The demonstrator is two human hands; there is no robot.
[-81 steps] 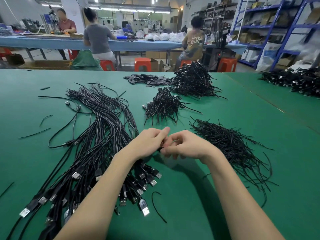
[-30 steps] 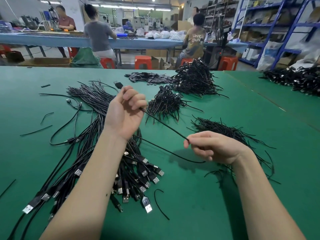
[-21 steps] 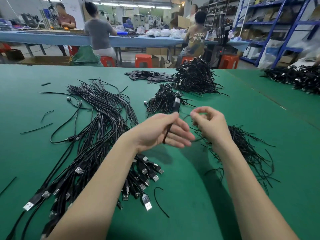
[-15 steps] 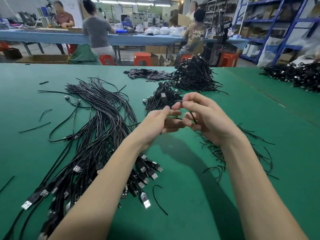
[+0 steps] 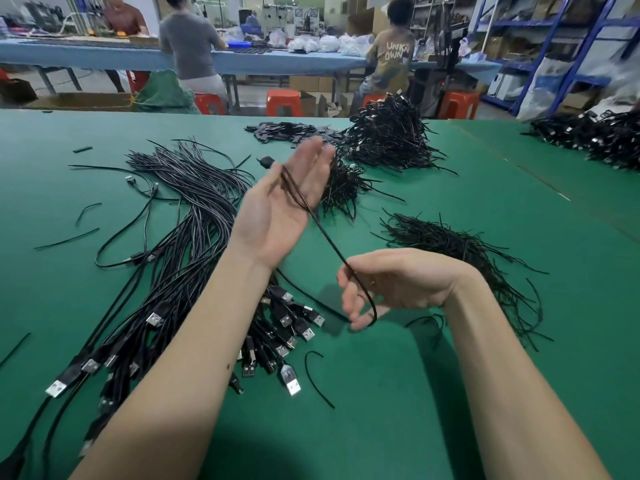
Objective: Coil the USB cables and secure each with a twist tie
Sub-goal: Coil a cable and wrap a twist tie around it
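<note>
Mid-coil on one USB cable, no tie yet

Your left hand [image 5: 280, 206] is flat, palm up, fingers straight, with the USB cable [image 5: 325, 233] looped across them. Your right hand [image 5: 388, 285] has curled fingers feeding the slack. Looks like the winding step; next you'd need a twist tie from the pile [image 5: 450, 244] just beyond your right wrist. Uncoiled cables [image 5: 166, 258] lie left on the green table [image 5: 398, 410].

Loose cables [image 5: 180, 244] left, ties [image 5: 446, 244] right
</note>
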